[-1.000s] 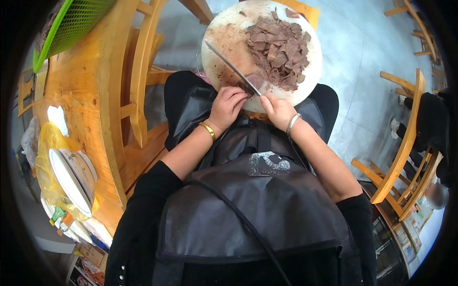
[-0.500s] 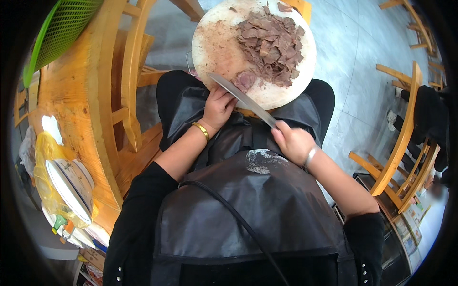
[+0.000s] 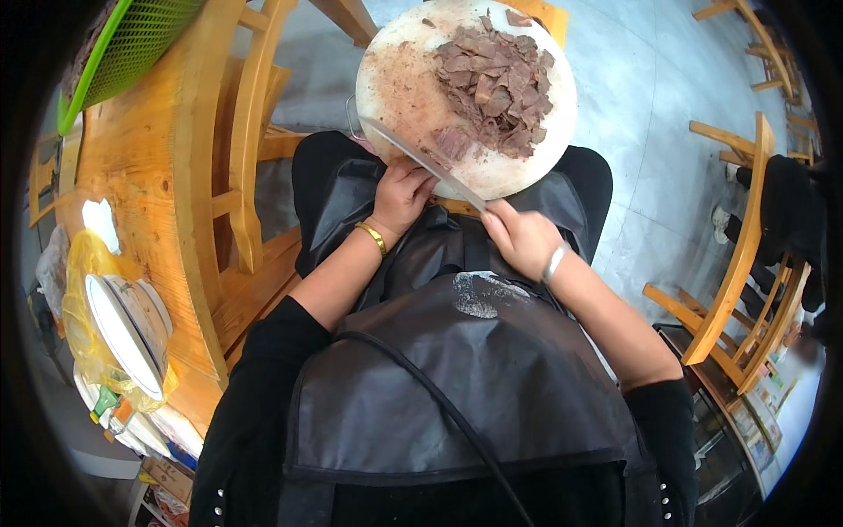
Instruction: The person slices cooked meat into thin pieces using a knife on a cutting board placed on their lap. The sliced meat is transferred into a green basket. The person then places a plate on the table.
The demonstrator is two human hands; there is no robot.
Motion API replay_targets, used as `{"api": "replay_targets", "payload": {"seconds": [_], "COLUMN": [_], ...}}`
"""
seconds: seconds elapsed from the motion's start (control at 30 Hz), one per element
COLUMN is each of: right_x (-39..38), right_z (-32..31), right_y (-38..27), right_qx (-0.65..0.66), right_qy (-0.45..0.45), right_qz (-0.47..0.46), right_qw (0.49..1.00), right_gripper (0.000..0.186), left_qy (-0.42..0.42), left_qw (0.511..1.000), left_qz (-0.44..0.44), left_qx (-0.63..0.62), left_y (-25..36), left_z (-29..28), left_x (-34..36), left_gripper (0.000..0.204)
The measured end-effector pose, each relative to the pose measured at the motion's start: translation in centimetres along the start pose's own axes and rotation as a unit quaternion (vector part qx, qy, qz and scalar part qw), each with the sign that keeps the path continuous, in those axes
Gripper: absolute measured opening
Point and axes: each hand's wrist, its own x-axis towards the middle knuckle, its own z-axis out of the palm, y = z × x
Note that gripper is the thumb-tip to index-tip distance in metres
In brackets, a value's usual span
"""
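My right hand (image 3: pixel 521 237) grips the handle of a long knife (image 3: pixel 421 156), whose blade slants up-left across the lower left of a round white cutting board (image 3: pixel 391 79). Curled fingers of my left hand (image 3: pixel 401 193) are at the board's lower edge beside the blade; what they hold is hidden. A pinkish lump of meat (image 3: pixel 453 141) lies just above the blade. A large heap of sliced brown meat (image 3: pixel 492 79) covers the board's right part, with stains on the left. The board sits between my knees, above my dark apron (image 3: pixel 457 386).
At left stands a wooden table (image 3: pixel 132 193) with a green mesh basket (image 3: pixel 123 48), stacked bowls (image 3: pixel 127 334) and a yellow plastic bag (image 3: pixel 83 263). Wooden chairs (image 3: pixel 250 132) flank me. A person in dark clothes (image 3: pixel 781 211) is by the chairs at right.
The knife and my right hand dropped down-right from a second ago, then rose slightly up-left. My left hand shifted a little left, and the board appears slightly further left in view.
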Motion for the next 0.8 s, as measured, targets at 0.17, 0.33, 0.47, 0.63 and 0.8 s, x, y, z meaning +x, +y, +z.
{"api": "replay_targets", "payload": {"seconds": [0.17, 0.33, 0.47, 0.63, 0.8], "right_x": [-4.0, -1.0, 5.0, 6.6, 0.1], "right_z": [-1.8, -0.6, 2.9, 1.8, -0.8], "right_y": [-0.3, -0.5, 1.0, 1.2, -0.4], "right_qx": [-0.033, -0.032, -0.017, 0.121, 0.02], "right_qy": [-0.075, -0.082, -0.03, -0.005, -0.027], "right_qz": [0.083, 0.085, 0.046, 0.055, 0.02], "right_qw": [0.993, 0.993, 0.998, 0.991, 0.999], "right_gripper": [0.028, 0.031, 0.035, 0.036, 0.027], "left_qy": [-0.003, -0.012, -0.038, -0.02, -0.011], "left_qw": [1.0, 1.0, 0.999, 1.0, 1.0], "left_qz": [-0.008, -0.006, -0.028, 0.008, -0.002], "left_qx": [-0.023, -0.009, -0.016, -0.01, -0.007], "left_y": [-0.4, 0.0, 0.4, 0.1, -0.3], "left_z": [0.3, 0.1, 0.0, -0.3, 0.2], "left_x": [-0.5, 0.1, 0.0, 0.5, -0.3], "left_gripper": [0.022, 0.021, 0.019, 0.02, 0.02]}}
